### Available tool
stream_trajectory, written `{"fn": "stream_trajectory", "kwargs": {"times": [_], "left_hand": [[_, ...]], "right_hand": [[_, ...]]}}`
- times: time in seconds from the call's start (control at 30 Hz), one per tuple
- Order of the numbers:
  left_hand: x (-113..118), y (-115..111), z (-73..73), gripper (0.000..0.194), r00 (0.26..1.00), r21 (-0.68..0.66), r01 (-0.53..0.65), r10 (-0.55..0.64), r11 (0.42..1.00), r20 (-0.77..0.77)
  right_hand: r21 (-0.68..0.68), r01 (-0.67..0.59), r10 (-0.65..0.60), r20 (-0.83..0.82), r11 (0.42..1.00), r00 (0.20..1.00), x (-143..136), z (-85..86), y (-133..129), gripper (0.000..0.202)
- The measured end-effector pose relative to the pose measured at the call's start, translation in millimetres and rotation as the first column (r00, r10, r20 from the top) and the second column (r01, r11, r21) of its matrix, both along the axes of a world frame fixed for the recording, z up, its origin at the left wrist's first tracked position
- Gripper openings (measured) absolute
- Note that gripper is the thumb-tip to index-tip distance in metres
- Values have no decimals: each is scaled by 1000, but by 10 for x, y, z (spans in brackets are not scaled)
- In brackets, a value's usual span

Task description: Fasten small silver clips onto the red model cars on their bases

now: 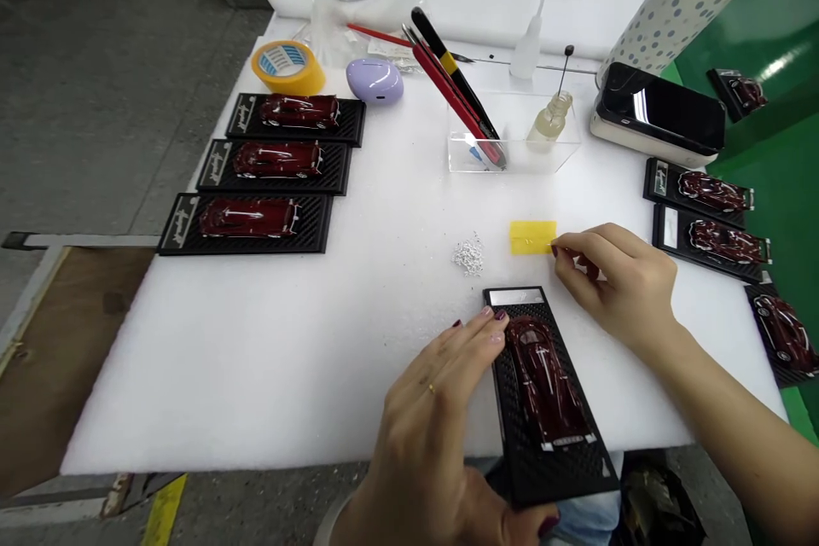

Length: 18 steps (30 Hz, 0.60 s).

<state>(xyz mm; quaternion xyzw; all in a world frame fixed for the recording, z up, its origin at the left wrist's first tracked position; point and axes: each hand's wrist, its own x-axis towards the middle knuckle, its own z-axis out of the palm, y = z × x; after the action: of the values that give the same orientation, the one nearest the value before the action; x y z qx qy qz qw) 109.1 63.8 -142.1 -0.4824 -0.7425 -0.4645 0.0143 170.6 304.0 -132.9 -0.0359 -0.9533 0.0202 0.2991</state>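
Observation:
A dark red model car (547, 384) is mounted on a black textured display base (528, 478), which juts past the table's near edge. My left hand (435, 409) holds this base from the left, fingers on its upper side near the car and thumb at the near end. My right hand (620, 281) is closed in a pinch at the right edge of a small yellow strip (532, 237) lying flat on the table. Whether the fingertips grip the strip or something tiny beside it is hidden. A little pile of tiny silvery-white pieces (469, 256) lies left of the strip.
More model cars on bases stand at left (249, 217) and right (729, 241). Behind are a clear box (467, 158) with tweezers (448, 85) and a small bottle (551, 118), a tape roll (287, 68), a purple case (374, 81), a phone (665, 107) and a dotted flask (671, 8).

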Motion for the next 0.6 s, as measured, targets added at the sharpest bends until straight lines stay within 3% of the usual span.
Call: {"fn": "stream_trajectory", "kwargs": {"times": [0.1, 0.17, 0.27, 0.33, 0.6], "left_hand": [[14, -8, -56, 93, 998, 33, 4, -6, 999, 68], [8, -19, -84, 93, 995, 41, 13, -17, 999, 103], [6, -41, -107, 93, 989, 58, 30, -38, 998, 146], [15, -50, -106, 92, 985, 54, 28, -36, 998, 170], [45, -35, -80, 94, 976, 48, 5, -15, 999, 218]], "right_hand": [[-53, -7, 8, 15, 999, 1000, 45, 71, -46, 9], [-200, 20, -17, 18, 979, 1000, 127, 195, -150, 8], [-502, 26, 27, 98, 865, 995, 299, 414, -358, 11], [-608, 15, 109, 166, 794, 980, 391, 507, -463, 15], [-621, -8, 189, 225, 783, 956, 398, 512, -456, 15]]}}
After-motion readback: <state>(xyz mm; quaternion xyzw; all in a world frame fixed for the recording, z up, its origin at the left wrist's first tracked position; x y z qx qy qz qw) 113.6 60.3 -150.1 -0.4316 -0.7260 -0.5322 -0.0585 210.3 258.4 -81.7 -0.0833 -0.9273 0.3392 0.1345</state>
